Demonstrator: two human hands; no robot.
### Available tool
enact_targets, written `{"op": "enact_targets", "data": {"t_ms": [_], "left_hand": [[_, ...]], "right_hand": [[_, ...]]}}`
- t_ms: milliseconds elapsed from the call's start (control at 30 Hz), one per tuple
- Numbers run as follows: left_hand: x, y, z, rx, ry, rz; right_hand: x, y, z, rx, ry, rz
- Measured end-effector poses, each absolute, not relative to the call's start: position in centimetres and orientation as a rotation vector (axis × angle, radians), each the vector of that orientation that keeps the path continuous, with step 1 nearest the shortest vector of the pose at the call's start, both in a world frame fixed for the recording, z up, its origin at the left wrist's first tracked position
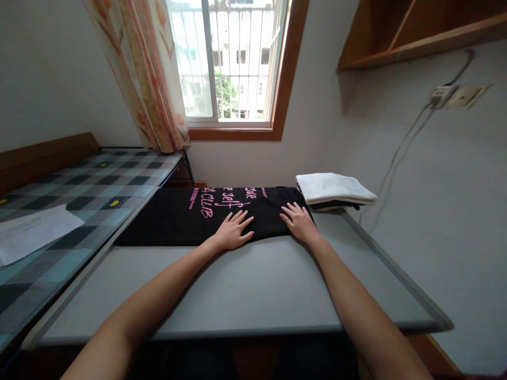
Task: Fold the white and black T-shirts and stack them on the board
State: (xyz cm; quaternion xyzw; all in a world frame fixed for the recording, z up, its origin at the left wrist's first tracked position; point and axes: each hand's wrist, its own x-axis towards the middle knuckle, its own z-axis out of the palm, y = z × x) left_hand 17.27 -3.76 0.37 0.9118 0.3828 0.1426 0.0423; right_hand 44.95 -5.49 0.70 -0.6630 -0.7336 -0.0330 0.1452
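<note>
A black garment with pink lettering (pixel 174 219), probably a T-shirt, lies folded into a long strip across the far part of the white table (pixel 253 285). My left hand (pixel 233 229) rests flat on its near middle part, fingers spread beside the pink print. Toward the garment's right end, my right hand (pixel 300 220) presses down with its fingers apart. Neither hand grips the cloth. Just beyond my right hand sits a small stack of folded clothes, with a white one (pixel 335 189) on top and a black one (pixel 336 206) beneath.
On the left, a bed with a checked cover (pixel 99 192) adjoins the table, with white paper (pixel 37 232) on it. A curtain (pixel 154 79) hangs by the barred window (pixel 241 63). Cables run down the right wall from a socket (pixel 440 96), below a wooden shelf (pixel 428 45).
</note>
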Motion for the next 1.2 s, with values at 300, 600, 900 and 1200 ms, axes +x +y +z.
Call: {"op": "enact_targets", "data": {"t_ms": [300, 600, 900, 1200], "left_hand": [[17.1, -5.3, 2.4, 2.869, 0.959, 0.631], [17.2, -3.7, 1.1, 2.594, 1.333, 0.726], [17.3, -4.4, 0.9, 2.701, 1.399, 0.700], [17.3, -4.1, 0.7, 2.623, 1.677, 0.769]], "right_hand": [[45.3, -5.8, 1.2, -1.948, -1.986, -0.137], [47.4, -6.5, 2.4, -2.332, -1.683, -0.037], [47.7, -6.0, 1.8, -2.250, -1.610, 0.086], [48.3, -5.9, 2.0, -2.329, -1.605, 0.140]]}}
